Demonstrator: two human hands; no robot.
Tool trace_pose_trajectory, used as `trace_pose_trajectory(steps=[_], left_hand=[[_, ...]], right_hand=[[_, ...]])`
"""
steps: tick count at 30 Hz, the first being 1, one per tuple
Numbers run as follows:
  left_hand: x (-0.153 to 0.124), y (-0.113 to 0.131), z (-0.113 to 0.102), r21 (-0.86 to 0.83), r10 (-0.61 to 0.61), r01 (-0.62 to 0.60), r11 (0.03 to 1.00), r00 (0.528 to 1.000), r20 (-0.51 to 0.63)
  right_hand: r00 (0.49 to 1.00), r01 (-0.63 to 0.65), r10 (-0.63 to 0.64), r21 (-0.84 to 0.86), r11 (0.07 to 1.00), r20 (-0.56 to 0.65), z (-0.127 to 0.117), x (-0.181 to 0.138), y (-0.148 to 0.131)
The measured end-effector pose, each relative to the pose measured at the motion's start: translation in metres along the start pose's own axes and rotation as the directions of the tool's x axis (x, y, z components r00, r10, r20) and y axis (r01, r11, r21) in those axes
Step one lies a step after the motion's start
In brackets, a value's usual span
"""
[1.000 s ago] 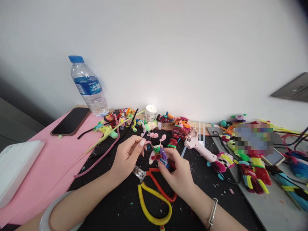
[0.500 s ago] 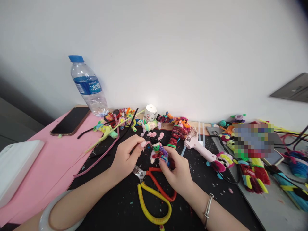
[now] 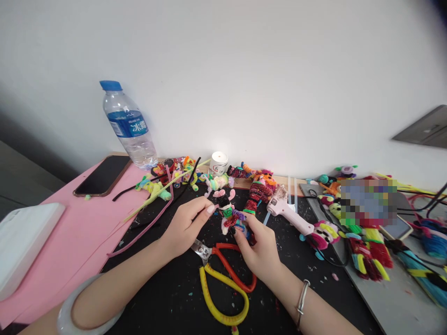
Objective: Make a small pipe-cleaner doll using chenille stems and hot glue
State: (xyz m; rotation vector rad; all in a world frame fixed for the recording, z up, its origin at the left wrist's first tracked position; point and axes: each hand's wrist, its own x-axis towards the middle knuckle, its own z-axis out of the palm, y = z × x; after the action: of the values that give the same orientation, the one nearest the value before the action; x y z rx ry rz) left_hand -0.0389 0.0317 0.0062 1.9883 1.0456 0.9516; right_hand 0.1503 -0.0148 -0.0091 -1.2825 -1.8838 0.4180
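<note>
A small pipe-cleaner doll (image 3: 227, 211) with pink ears, a black head and a green, red and purple body is held up over the black mat (image 3: 157, 298). My right hand (image 3: 260, 242) is closed around its lower body, thumb in front. Thumb and forefinger of my left hand (image 3: 188, 223) are pinched at the doll's pink tip on its left side. Below my hands lie scissors (image 3: 226, 321) with one yellow and one red handle; the blade ends are hidden under my left hand.
A pale pink glue gun (image 3: 291, 216) lies to the right, near several fuzzy dolls (image 3: 370, 251). Along the wall stand a white paper roll (image 3: 219, 163) and a water bottle (image 3: 129, 125). A phone (image 3: 103, 176) rests on pink paper (image 3: 87, 223); loose pipe cleaners (image 3: 150, 228) lie at left.
The doll has turned and tilted slightly in my fingers, its green front now facing more toward me. Both hands have shifted only a little; the surroundings stay the same.
</note>
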Motion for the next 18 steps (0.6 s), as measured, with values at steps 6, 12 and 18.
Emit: trace_pose_trajectory(steps=[6, 12, 18], left_hand=[[0.0, 0.002, -0.002, 0.029, 0.031, -0.03, 0.999, 0.999, -0.035], [-0.002, -0.009, -0.002, 0.233, 0.098, -0.081, 0.969, 0.993, -0.064], [-0.001, -0.018, -0.005, 0.382, 0.299, -0.265, 0.885, 0.954, -0.032]], right_hand=[[1.0, -0.005, 0.005, 0.003, 1.0, -0.007, 0.0, 0.001, -0.001], [1.0, -0.026, 0.026, 0.014, 1.0, 0.008, 0.0, 0.002, -0.001], [1.0, -0.01, 0.01, 0.02, 1.0, 0.001, -0.001, 0.001, -0.003]])
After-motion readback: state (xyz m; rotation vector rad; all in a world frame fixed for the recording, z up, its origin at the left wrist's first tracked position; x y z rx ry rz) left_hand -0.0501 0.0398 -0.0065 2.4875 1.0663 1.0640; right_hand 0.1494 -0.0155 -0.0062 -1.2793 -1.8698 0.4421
